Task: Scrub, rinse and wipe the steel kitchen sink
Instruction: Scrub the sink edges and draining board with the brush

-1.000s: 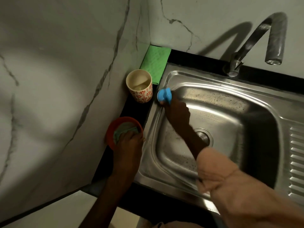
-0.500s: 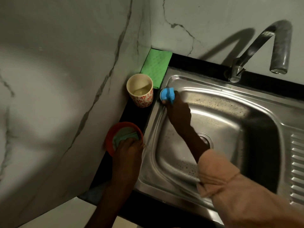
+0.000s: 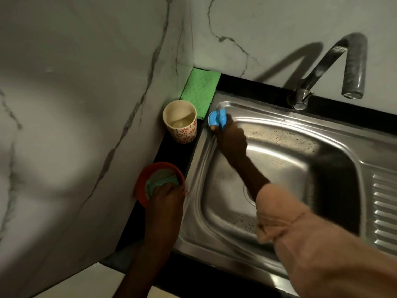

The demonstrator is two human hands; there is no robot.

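Now the steel sink (image 3: 279, 160) fills the right of the view, and at its ten-o'clock corner the right hand (image 3: 232, 140) grips a blue scrubber (image 3: 217, 119) against the rim. Beyond that rim, at eight o'clock, the left hand (image 3: 165, 201) presses its fingers onto a teal sponge (image 3: 159, 182) inside a red bowl (image 3: 146, 179), with a patterned cup (image 3: 180, 123) and green cloth (image 3: 199, 91) toward eleven o'clock.

No legible text, labels, brands or numbers on anything here.
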